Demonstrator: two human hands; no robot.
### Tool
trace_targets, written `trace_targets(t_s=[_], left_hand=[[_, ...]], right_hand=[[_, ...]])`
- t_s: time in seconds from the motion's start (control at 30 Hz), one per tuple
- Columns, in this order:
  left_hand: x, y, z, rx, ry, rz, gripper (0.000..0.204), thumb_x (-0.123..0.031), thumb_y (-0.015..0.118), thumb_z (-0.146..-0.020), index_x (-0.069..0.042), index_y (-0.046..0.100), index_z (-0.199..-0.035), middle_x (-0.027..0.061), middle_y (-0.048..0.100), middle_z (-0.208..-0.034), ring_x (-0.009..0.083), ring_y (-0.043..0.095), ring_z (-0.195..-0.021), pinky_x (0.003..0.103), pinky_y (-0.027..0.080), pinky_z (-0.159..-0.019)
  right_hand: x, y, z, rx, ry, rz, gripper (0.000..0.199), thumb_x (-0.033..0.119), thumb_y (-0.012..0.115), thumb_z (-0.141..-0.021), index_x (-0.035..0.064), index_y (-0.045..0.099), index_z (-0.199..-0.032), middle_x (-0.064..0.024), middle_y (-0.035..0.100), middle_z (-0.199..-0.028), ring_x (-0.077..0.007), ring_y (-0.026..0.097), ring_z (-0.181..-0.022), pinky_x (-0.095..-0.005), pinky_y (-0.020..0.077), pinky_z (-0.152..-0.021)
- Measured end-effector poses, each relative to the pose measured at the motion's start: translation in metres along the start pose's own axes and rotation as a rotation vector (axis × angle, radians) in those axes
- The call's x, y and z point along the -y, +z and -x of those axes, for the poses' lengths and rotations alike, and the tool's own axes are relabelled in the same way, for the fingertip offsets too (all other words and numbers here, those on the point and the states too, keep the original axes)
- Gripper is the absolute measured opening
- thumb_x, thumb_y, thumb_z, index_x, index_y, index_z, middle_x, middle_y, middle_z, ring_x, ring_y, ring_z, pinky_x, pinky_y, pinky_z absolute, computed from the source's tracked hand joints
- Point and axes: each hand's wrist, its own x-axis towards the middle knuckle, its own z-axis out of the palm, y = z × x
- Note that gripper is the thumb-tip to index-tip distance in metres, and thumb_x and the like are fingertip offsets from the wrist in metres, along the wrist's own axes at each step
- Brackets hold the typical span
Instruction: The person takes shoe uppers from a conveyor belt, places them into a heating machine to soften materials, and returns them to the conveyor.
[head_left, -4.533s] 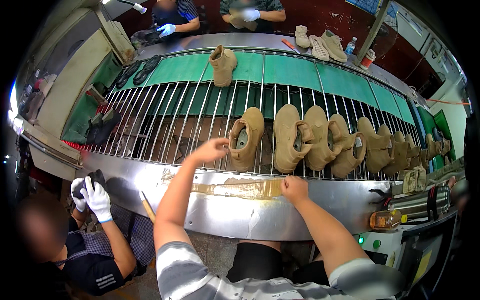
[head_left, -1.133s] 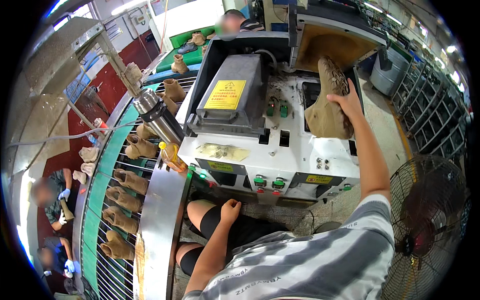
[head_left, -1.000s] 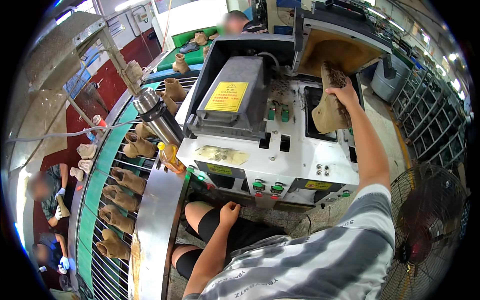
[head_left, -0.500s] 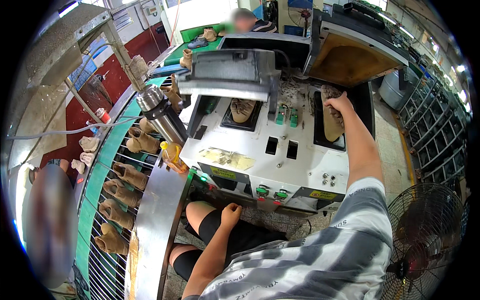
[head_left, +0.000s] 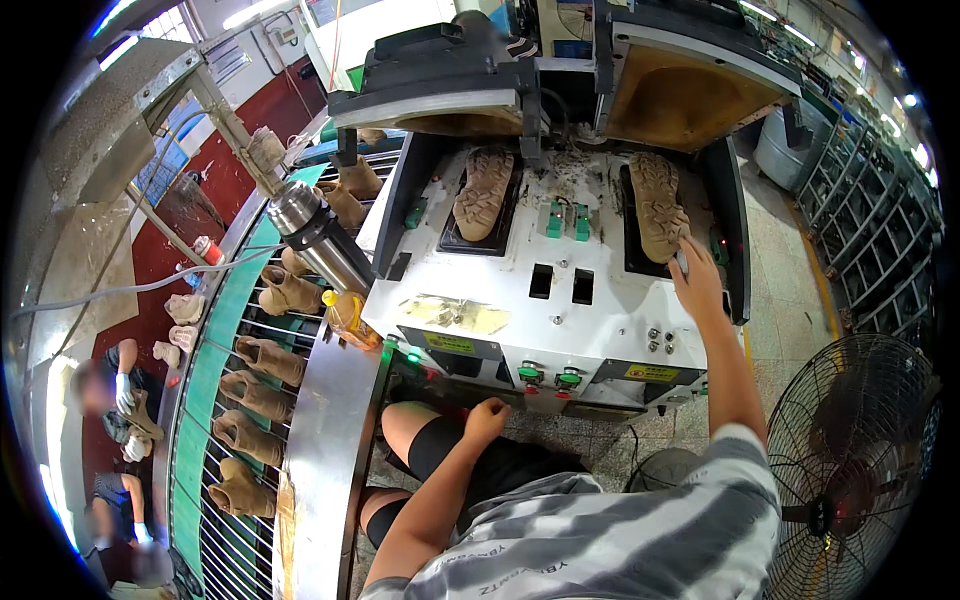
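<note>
Lugged tan boot lies sole-up beside the person's right hand

The lugged tan boot lies sole-up in the black recess of the white-topped machine, right of the frame's middle and below a raised lid. The person's right hand is at the boot's lower end, its fingers partly bent against or just beside the sole's edge; whether they grip it cannot be told. The left hand, lower centre, is loosely curled, with nothing seen in it. A second tan boot lies sole-up at the machine's left, and more tan boots sit in a row at the left of the frame.

The boot looks light enough for one hand, with much of its weight probably in the sole. That sole should be stiff, and its deep lugs should give fingers purchase rather than slip. Judging by the boots in the row, the upper is likely softer and may dent if squeezed, though nothing looks fragile. The surest hold is probably across the sole's middle, thumb on one side and fingers on the other
</note>
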Motion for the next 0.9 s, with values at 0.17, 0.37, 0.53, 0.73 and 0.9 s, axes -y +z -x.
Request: trace_targets(t_s=[0.17, 0.37, 0.53, 0.73, 0.9], left_hand=[[-0.060, 0.050, -0.011, 0.326, 0.272, 0.011, 0.025, -0.027, 0.063, -0.088, -0.004, 0.068, -0.096, 0.0173, 0.068, -0.086, 0.0321, 0.066, -0.080, 0.039, 0.050, -0.073], [-0.106, 0.066, -0.036, 0.406, 0.263, -0.042, 0.029, -0.026, 0.055, -0.093, -0.006, 0.068, -0.107, 0.0181, 0.068, -0.102, 0.0320, 0.064, -0.096, 0.040, 0.049, -0.082], [-0.050, 0.032, -0.030, 0.159, 0.308, 0.057, 0.022, -0.021, 0.057, -0.092, -0.004, 0.070, -0.094, 0.0152, 0.070, -0.083, 0.0279, 0.068, -0.077, 0.037, 0.051, -0.069], [0.040, -0.118, 0.012, -0.555, -0.026, -0.172, 0.023, -0.023, 0.059, -0.088, -0.005, 0.073, -0.090, 0.0150, 0.071, -0.084, 0.0283, 0.070, -0.079, 0.036, 0.054, -0.072], [0.177, -0.219, 0.107, -1.116, -0.489, -0.211, 0.022, -0.022, 0.057, -0.086, -0.003, 0.069, -0.082, 0.0184, 0.067, -0.075, 0.0333, 0.066, -0.069, 0.043, 0.050, -0.064]], right_hand=[[-0.011, -0.013, 0.214, -0.442, 0.848, -0.595, 0.021, 0.007, 0.057, -0.088, 0.0072, 0.042, -0.075, 0.0003, 0.038, -0.072, -0.0106, 0.037, -0.065, -0.0281, 0.0352, -0.062], [-0.008, -0.046, 0.234, -0.293, 1.389, -1.253, 0.022, 0.015, 0.059, -0.085, 0.0111, 0.041, -0.073, 0.0008, 0.038, -0.067, -0.0128, 0.036, -0.060, -0.0276, 0.0321, -0.060], [0.037, -0.004, 0.264, 0.217, 1.009, -0.868, 0.016, 0.012, 0.063, -0.082, 0.0081, 0.050, -0.072, 0.0004, 0.044, -0.066, -0.0109, 0.041, -0.058, -0.0276, 0.0356, -0.054], [0.223, 0.051, 0.149, 0.384, 0.150, -0.894, 0.032, 0.008, 0.071, -0.074, 0.0029, 0.059, -0.104, -0.0096, 0.061, -0.088, -0.0195, 0.060, -0.080, -0.0302, 0.0494, -0.074], [0.293, 0.149, -0.022, 0.053, -0.006, -0.590, 0.072, 0.021, 0.076, -0.071, 0.0017, 0.043, -0.132, -0.0211, 0.052, -0.125, -0.0381, 0.049, -0.117, -0.0438, 0.0410, -0.098]])
